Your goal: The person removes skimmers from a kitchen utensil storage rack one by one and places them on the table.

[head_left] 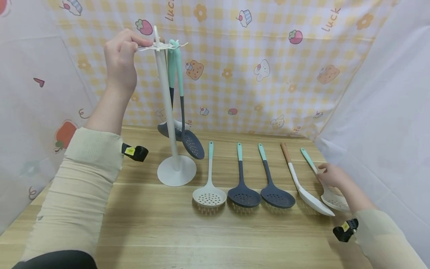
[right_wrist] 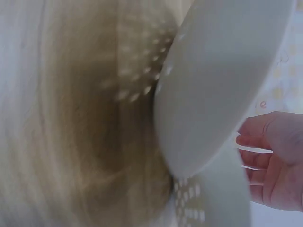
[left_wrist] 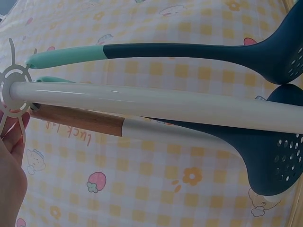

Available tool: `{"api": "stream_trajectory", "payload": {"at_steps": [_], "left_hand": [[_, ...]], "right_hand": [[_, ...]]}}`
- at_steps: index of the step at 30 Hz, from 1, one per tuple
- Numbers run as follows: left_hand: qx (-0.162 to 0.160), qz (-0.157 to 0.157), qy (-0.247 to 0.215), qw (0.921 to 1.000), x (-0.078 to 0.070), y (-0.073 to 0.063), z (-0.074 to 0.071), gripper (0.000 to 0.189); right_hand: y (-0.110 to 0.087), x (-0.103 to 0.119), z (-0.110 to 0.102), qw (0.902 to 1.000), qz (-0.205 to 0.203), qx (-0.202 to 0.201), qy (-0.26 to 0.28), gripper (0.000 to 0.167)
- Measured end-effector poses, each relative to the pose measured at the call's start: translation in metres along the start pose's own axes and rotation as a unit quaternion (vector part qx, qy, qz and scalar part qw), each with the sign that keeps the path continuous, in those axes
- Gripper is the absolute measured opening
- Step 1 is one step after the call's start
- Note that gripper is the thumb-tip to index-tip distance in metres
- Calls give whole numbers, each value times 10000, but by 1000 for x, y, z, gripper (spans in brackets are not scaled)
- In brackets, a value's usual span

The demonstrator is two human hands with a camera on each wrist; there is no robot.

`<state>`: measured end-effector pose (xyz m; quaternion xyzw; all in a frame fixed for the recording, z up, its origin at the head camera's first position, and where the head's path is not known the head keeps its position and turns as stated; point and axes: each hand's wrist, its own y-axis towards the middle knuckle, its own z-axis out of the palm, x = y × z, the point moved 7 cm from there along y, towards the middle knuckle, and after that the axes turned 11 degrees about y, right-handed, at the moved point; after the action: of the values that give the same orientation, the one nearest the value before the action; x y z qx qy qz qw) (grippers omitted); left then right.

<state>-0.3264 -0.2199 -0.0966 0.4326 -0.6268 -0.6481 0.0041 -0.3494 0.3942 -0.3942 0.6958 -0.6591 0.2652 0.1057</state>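
Observation:
My left hand (head_left: pixel 121 56) pinches the hooked top ring of a white utensil rack (head_left: pixel 167 93), a pole on a round base. On its hooks hang a dark slotted spoon (head_left: pixel 193 144) with a mint handle, another dark perforated utensil (left_wrist: pixel 274 156) and a white utensil with a wooden handle (left_wrist: pixel 90 119), its head partly hidden. At the far right, my right hand (head_left: pixel 332 175) holds the handle of a white skimmer (head_left: pixel 336 201) with a mint grip; its head lies on the table. Beside it, a white ladle (head_left: pixel 314 201) with a wooden handle partly blocks the right wrist view.
Left of the ladle lie two dark skimmers (head_left: pixel 244 196) (head_left: pixel 278 196) and a white skimmer (head_left: pixel 209 196), all mint-handled, side by side on the wooden table (head_left: pixel 215 239). A checked cloth (head_left: pixel 228 97) hangs behind, with white cloth (head_left: pixel 379 112) along the right.

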Motion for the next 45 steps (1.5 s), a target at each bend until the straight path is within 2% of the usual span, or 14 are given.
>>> {"api": "stream_trajectory", "payload": {"at_steps": [6,13,21,25,28,33,36,38,43,45], "left_hand": [[64,-9,-73,10000,0,0,0,39],[12,-55,-51,10000,1,0,-2,39],[50,-53,-30,10000,1,0,-2,39],[75,-65,-40,9999,2,-1,-2,38],[91,-58,-29,9999,2,-1,-2,38],[70,-29,7,10000,1,-1,-2,38],[64,-26,4,10000,0,-2,-2,38],[84,-36,-8,10000,0,-2,-1,38],[208,-97,97,9997,0,-3,-1,37],[294,-124,192,9993,-1,-3,-2,36]], "right_hand": [[2,30,-7,9990,-279,-350,-81,51],[-5,89,-16,9907,-949,-957,-179,45],[-17,155,-22,9704,-1622,-1781,-155,38],[-22,187,-20,9585,-2030,-2000,-49,34],[-28,210,-17,9460,-2436,-2134,126,31],[-42,253,-14,9206,-3078,-2362,450,29],[-54,279,-14,8999,-3490,-2526,677,28],[-62,297,-16,8795,-3845,-2683,814,27],[-85,340,-21,8125,-4856,-3058,1029,26],[-93,356,-22,7913,-5151,-3107,1090,26]]}}
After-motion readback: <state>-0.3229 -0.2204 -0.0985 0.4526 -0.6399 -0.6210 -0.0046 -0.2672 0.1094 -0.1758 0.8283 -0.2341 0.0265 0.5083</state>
